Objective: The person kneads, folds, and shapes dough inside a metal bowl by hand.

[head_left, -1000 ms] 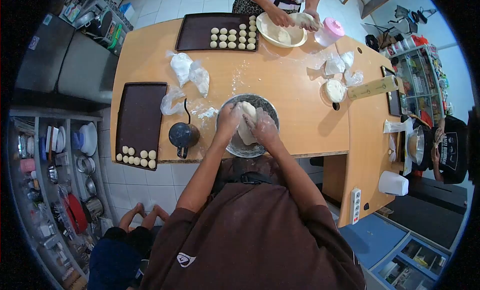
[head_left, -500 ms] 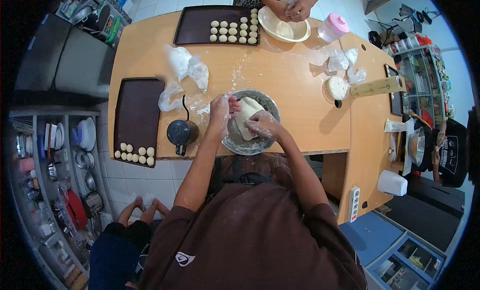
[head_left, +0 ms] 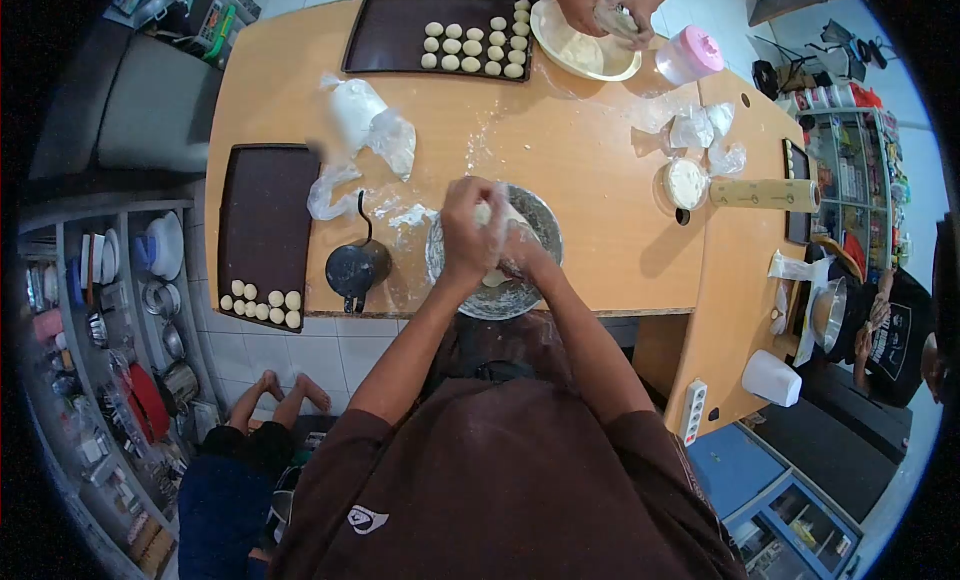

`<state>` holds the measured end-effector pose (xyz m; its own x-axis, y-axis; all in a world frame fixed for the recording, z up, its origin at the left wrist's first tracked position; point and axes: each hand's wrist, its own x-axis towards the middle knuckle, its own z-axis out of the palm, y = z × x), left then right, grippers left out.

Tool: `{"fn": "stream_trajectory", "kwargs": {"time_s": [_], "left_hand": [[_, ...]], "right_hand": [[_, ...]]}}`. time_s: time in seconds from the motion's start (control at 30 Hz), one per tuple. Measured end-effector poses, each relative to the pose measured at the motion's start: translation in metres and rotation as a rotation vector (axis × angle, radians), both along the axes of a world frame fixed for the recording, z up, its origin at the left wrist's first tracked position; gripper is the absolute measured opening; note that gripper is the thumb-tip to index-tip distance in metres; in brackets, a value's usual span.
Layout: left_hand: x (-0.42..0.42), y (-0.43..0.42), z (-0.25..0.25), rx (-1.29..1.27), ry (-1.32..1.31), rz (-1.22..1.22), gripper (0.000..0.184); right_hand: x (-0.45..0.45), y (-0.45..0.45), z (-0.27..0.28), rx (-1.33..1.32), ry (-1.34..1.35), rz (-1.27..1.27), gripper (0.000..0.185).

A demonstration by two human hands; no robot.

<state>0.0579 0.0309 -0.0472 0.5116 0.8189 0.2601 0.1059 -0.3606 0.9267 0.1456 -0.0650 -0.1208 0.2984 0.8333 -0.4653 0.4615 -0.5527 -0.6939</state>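
Observation:
A floury metal bowl sits at the table's near edge, in front of my body. Inside it, both hands grip a pale piece of dough, which they mostly cover. My left hand is curled over the dough's left side, its fingers a little blurred. On the other side my right hand presses in with bent fingers. Just left of the bowl stands a dark pitcher-like container with a thin curved handle.
Dark trays with dough balls lie at the left and at the back. A flour bag is behind the pitcher. Across the table a person's hands work over a cream bowl. Another person sits low at the left.
My left hand has come down from the dough's upper left edge and closed over it. Both hands are now closer together. The person opposite has lifted a lump from the cream bowl.

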Motion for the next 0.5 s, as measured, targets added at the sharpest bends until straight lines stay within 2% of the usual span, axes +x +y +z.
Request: {"fn": "stream_trajectory", "kwargs": {"time_s": [0.13,0.17,0.27,0.3,0.4,0.5], "left_hand": [[0.019,-0.015,-0.009,0.158,-0.036,-0.333,0.019],[0.024,-0.022,-0.021,0.132,-0.030,-0.382,0.022],[0.019,-0.025,-0.040,0.060,0.195,-0.516,0.026],[0.016,-0.024,-0.043,0.018,0.229,-0.500,0.027],[0.012,-0.027,-0.053,0.173,0.183,-0.416,0.026],[0.013,-0.028,-0.053,0.172,0.238,-0.417,0.024]], "right_hand": [[-0.004,-0.001,-0.014,0.042,-0.033,-0.010,0.041],[-0.004,0.000,-0.017,0.038,-0.027,-0.015,0.041],[-0.011,-0.003,-0.021,0.025,-0.011,-0.031,0.041],[-0.011,-0.005,-0.022,0.019,-0.002,-0.034,0.042],[-0.011,-0.006,-0.025,0.002,0.023,-0.044,0.042],[-0.009,-0.008,-0.027,-0.009,0.043,-0.057,0.043]]}}
